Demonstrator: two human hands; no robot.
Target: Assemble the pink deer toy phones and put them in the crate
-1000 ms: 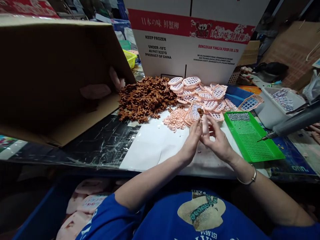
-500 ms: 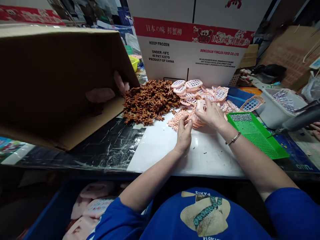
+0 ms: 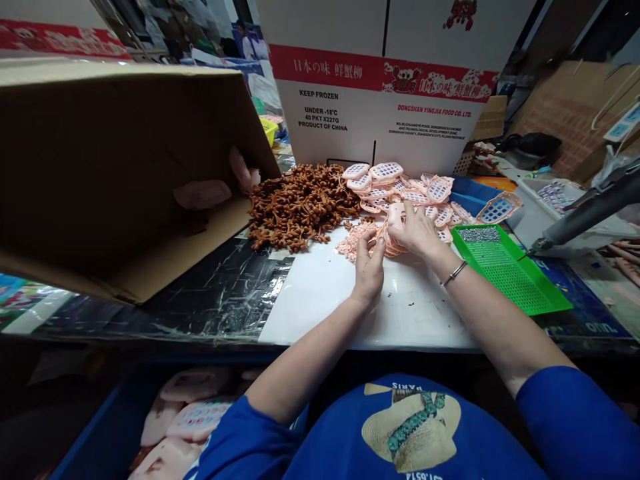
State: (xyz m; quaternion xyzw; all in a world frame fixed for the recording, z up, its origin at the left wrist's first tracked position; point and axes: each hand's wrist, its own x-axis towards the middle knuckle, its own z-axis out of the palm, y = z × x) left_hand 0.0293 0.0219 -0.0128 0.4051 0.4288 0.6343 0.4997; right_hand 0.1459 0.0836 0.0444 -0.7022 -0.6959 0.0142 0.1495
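My right hand (image 3: 417, 230) is closed on a pale pink plastic shell (image 3: 396, 215) at the front of a heap of pink plastic casings (image 3: 387, 171), several with dotted panels. Just left of it, my left hand (image 3: 369, 270) has its thumb and fingers apart, beside the lower casings and a small heap of little pink parts (image 3: 353, 243). I cannot tell whether its fingertips touch them. A large pile of brown, knobbly plastic pieces (image 3: 305, 203) lies further left. Under both hands is a white work sheet (image 3: 320, 300).
An open cardboard box (image 3: 125, 167) on its side holds pink pieces at the left. A printed white carton (image 3: 340, 143) stands behind the heaps. On the right are a green tray (image 3: 530, 293) of screws, a power screwdriver (image 3: 585, 213) and a white bin (image 3: 530, 223). Pink shells (image 3: 173, 460) fill a blue crate below.
My right hand has shifted slightly left and down with the pink shell, closer to my left hand. The view has tilted a little; the left hand is nearly unmoved.
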